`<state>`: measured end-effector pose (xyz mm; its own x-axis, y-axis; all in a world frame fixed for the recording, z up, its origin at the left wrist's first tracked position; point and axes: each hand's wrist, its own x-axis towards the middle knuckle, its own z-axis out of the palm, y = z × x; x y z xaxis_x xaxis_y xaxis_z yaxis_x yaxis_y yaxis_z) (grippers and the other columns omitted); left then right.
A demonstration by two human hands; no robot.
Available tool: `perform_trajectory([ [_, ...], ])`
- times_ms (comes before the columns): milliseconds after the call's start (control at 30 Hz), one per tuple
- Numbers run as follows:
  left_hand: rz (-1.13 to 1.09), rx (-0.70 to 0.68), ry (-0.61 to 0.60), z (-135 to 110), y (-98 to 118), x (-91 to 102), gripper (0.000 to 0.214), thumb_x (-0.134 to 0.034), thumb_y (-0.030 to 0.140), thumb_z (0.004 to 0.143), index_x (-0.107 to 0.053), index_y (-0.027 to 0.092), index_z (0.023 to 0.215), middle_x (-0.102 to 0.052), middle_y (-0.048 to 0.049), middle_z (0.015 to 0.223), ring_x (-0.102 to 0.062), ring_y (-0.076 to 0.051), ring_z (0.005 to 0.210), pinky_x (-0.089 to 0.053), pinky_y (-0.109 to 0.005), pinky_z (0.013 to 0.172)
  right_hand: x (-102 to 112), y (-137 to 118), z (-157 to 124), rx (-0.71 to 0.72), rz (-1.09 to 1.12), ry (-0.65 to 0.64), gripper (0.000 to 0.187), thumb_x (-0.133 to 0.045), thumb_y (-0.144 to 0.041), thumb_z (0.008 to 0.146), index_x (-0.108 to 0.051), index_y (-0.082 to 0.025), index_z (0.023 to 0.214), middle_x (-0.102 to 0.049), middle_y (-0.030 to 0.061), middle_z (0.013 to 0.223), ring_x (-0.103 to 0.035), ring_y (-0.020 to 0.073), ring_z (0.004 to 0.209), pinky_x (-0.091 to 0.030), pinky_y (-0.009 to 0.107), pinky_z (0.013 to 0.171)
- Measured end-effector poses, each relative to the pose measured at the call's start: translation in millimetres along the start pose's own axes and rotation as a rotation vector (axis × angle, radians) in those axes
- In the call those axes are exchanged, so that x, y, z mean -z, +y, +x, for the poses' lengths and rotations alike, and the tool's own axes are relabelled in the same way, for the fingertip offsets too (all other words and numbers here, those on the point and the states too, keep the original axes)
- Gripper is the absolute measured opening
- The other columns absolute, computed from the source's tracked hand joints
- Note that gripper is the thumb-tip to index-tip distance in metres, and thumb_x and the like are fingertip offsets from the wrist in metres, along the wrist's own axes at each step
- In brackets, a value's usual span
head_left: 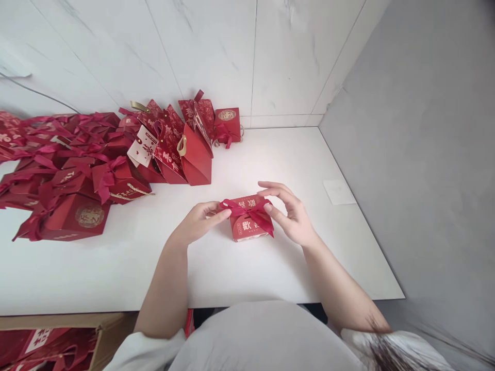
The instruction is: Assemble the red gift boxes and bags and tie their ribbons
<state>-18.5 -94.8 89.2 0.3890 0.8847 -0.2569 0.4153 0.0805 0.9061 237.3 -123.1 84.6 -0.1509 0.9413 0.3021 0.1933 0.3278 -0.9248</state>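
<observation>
A white table (270, 268) fills most of the view, set into a corner between a marble-tiled wall (216, 51) behind and a plain grey wall (417, 154) on the right. Across its far left portion spreads a heap of red gift boxes (65, 165) — many tied with dark red ribbon, some printed with gold emblems, several lying on their sides. At the heap's right edge stands a taller red bag-shaped box (197, 154) with a gold handle, and behind it, close to the back wall, a small square red box (228, 123) with a bow. Below the table's near left edge a cardboard carton (58, 335) holds more red items. A pale flat patch (338, 191) lies on the table near the grey wall.

Near the middle of the table, well apart from the heap, sits one small red box (249, 224) with gold characters on its lid, resting flat on the surface. A red ribbon (251, 210) crosses its top in a bow. The left hand (199, 221) pinches the ribbon's left end between thumb and fingertips at the box's left corner. The right hand (292, 211) grips the ribbon's right side — thumb and forefinger closed on it, the other fingers spread and raised above the box's far edge.
</observation>
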Motion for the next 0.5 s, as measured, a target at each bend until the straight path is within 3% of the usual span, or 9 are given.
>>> perform_trajectory([
  [167,0.013,-0.017,-0.087,-3.5,9.3,-1.2,0.041,-0.062,0.055,0.085,-0.067,0.019,0.065,-0.062,-0.0031,0.067,-0.057,-0.019,0.067,-0.046,-0.032,0.066,-17.6,5.1,-1.9,-0.111,-0.050,-0.068,0.019,-0.066,-0.037,0.088,-0.070,-0.028,0.104,-0.055,0.0075,0.140,-0.052,0.0271,0.132,-0.047,0.046,0.105],
  [367,-0.015,0.026,-0.384,-7.1,16.9,1.4,0.040,-0.061,0.047,0.090,-0.071,0.016,0.068,-0.062,-0.0025,0.064,-0.054,-0.012,0.059,-0.042,-0.024,0.057,-24.2,4.1,-1.1,-0.157,-0.099,-0.085,0.011,-0.069,-0.031,0.085,-0.072,-0.027,0.095,-0.056,0.0067,0.138,-0.054,0.0267,0.130,-0.047,0.046,0.105],
  [500,0.024,0.053,-0.465,-7.4,15.8,0.7,0.041,-0.059,0.049,0.091,-0.074,0.015,0.072,-0.063,-0.0025,0.060,-0.056,-0.011,0.055,-0.043,-0.024,0.058,-27.1,2.7,-1.6,-0.142,-0.085,-0.098,0.011,-0.069,-0.031,0.085,-0.072,-0.028,0.095,-0.056,0.0065,0.137,-0.053,0.0267,0.131,-0.047,0.046,0.105],
])
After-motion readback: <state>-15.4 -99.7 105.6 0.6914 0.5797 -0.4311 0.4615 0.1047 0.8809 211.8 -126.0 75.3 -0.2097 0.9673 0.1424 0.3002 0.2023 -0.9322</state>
